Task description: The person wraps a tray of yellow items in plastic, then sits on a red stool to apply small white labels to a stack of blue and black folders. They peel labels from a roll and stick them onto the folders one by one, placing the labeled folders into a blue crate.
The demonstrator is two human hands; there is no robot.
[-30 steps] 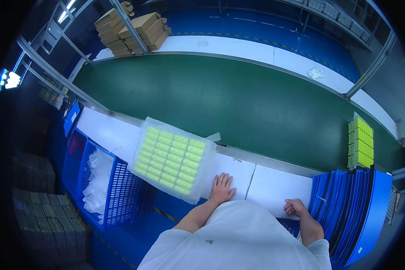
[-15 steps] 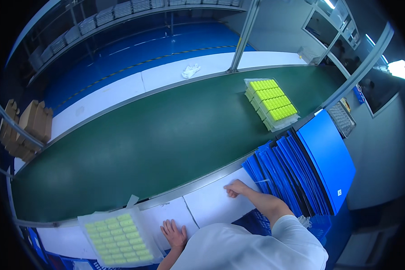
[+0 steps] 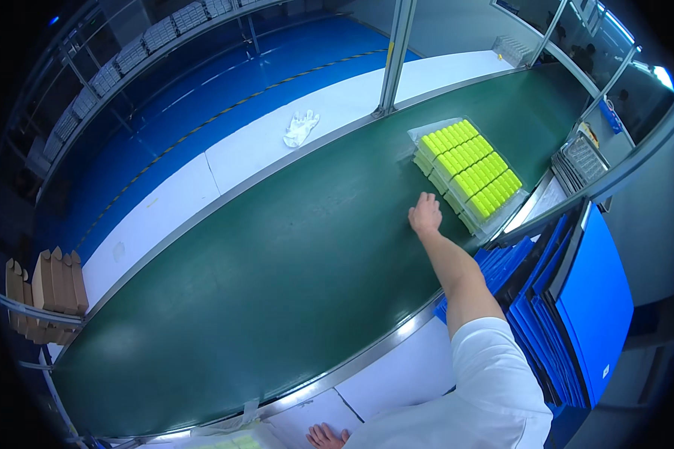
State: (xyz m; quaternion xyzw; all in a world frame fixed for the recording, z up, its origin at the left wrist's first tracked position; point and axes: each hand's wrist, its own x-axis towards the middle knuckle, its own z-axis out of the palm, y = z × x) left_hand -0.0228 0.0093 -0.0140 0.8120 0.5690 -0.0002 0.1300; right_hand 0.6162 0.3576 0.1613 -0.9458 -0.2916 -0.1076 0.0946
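My right hand (image 3: 426, 215) reaches out over the green conveyor belt (image 3: 299, 269), empty, its fingers loosely bent and a little apart. Just beyond it on the right lies a stack of trays (image 3: 468, 168) filled with rows of yellow-green cylindrical pieces; a small gap seems to separate hand and stack. At the lower edge my left hand (image 3: 327, 435) rests on the white tabletop, fingers spread and nothing held. Left of it, another tray (image 3: 236, 440) of pale green pieces under a translucent sheet is mostly cut off by the picture's edge.
Blue folder-like sheets (image 3: 569, 307) stand packed to the right of my right arm. Across the belt, a white glove (image 3: 301, 129) lies on a white ledge, near a metal post (image 3: 394, 60). Brown cardboard boxes (image 3: 56, 284) stand at the far left, clear trays (image 3: 583, 161) at the far right.
My right hand has moved from the white tabletop forward over the belt, toward the tray stack, its fingers loosening. The view has shifted, leaving my left hand and the near tray at the lower edge.
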